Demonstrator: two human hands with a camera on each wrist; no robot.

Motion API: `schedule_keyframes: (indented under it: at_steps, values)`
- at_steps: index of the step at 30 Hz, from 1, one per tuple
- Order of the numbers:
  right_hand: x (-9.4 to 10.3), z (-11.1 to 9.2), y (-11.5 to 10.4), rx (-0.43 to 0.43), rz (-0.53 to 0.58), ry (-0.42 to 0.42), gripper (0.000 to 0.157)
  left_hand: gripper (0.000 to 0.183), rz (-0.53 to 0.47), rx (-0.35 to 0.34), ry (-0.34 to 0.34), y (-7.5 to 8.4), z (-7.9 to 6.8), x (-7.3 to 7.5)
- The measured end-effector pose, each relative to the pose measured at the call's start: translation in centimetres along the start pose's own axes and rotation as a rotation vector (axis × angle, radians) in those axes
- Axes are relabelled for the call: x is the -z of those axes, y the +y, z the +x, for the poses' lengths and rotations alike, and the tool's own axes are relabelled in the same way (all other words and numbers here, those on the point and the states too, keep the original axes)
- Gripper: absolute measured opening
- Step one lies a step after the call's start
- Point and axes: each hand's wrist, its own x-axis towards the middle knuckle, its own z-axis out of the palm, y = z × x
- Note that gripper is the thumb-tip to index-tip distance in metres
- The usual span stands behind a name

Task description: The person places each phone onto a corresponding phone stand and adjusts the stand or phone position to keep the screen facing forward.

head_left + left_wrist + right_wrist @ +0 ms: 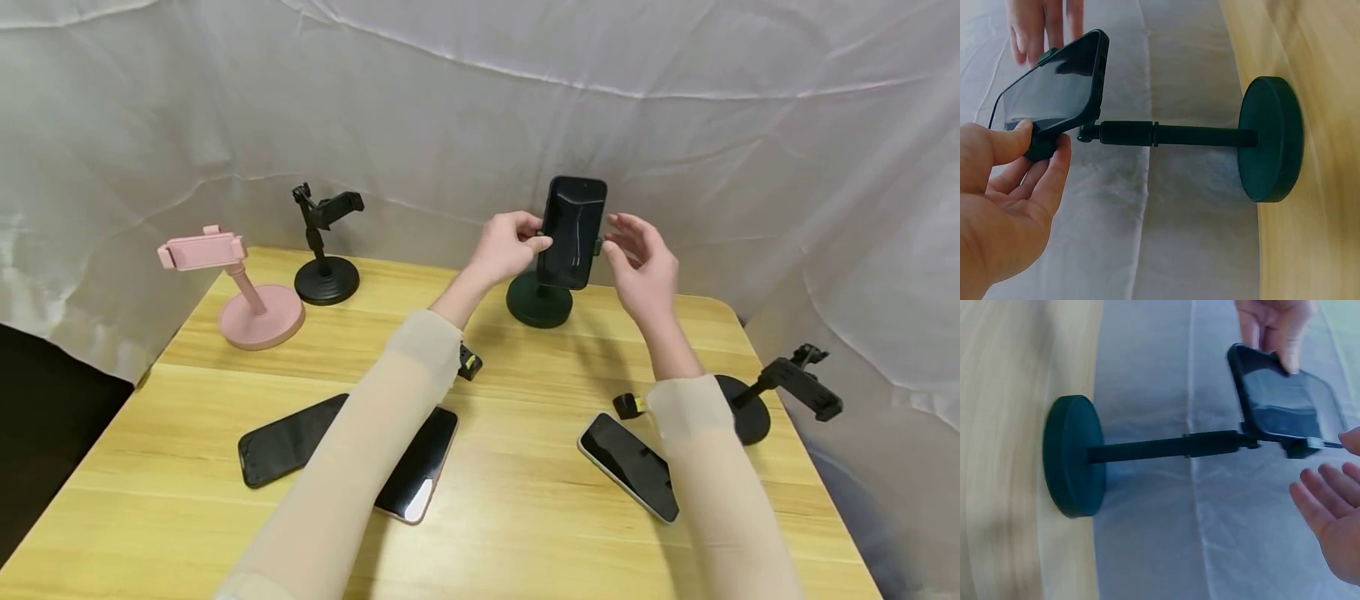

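Note:
A black phone (573, 233) sits upright, slightly tilted, in the clamp of a dark green phone stand (539, 302). My left hand (512, 246) pinches the phone's left edge at the clamp. In the left wrist view, the thumb of that hand (1007, 200) lies on the screen's edge, with fingers behind the green clamp (1041, 147). My right hand (643, 265) is held at the phone's other side, fingers spread and loosely bent, thumb tip right by the clamp. The right wrist view shows a gap between the right hand's fingers (1316, 500) and the clamp.
A pink stand (262, 317) and a black stand (327, 282) are at the back left; another black stand (806, 387) is at the right edge. Phones lie on the wooden table: one black (288, 442), one pink-edged (420, 467), one white-edged (633, 467). A grey curtain (450, 125) hangs behind.

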Motion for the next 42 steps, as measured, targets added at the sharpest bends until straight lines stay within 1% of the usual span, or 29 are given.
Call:
schedule_keyframes:
  at_steps: [5,8,11,13,17,20,22,26,30,34,37,38,40,42]
  values:
    - [2.2,-2.4,-1.6,0.055,-0.088,0.086,0.039,0.034,-0.013,-0.004,0.017,0.0,-0.2,-0.1]
    - [3.7,-3.9,-2.2,0.145,-0.171,0.134,0.041,0.034,-0.008,-0.004,0.015,0.1,-0.2,-0.1]
    - [5.5,-5.3,-2.3,0.255,-0.301,0.187,0.04,0.034,-0.007,-0.003,0.008,0.2,-0.3,-0.1]
    - [6.6,-6.3,-2.4,0.3,-0.408,0.224,0.04,0.034,-0.006,-0.002,0.005,0.2,-0.3,-0.2]
    - [8.8,-8.0,-2.5,0.322,-0.573,0.269,0.04,0.034,-0.007,-0.008,0.006,0.1,-0.2,-0.2]
    - [10.3,-9.0,-2.4,0.301,-0.636,0.285,0.04,0.033,-0.008,-0.013,0.012,0.0,-0.3,-0.2]
    - [11.4,-9.8,-2.4,0.278,-0.674,0.276,0.041,0.033,-0.008,-0.014,0.015,0.0,-0.3,-0.1]
    - [13.6,-11.2,-2.3,0.195,-0.741,0.241,0.044,0.034,-0.003,-0.015,0.007,0.1,-0.3,0.0]
    - [15.1,-12.5,-1.9,0.041,-0.806,0.175,0.058,0.036,-0.003,-0.005,-0.008,0.1,-0.3,0.1]
    - [16.3,-13.4,-1.3,-0.142,-0.859,0.118,0.073,0.036,-0.005,-0.001,-0.012,0.1,-0.3,0.2]
    - [17.1,-14.0,-0.5,-0.24,-0.865,0.136,0.077,0.036,-0.002,-0.011,-0.011,0.1,-0.3,0.1]
    - [17.3,-14.2,-0.2,-0.26,-0.859,0.151,0.078,0.036,-0.001,-0.015,-0.011,0.1,-0.3,0.1]
    - [17.7,-14.6,0.5,-0.253,-0.832,0.193,0.078,0.036,0.0,-0.02,-0.008,0.1,-0.3,0.1]
    - [18.0,-14.9,1.2,-0.217,-0.792,0.24,0.075,0.036,0.0,-0.018,-0.008,0.1,-0.3,0.1]
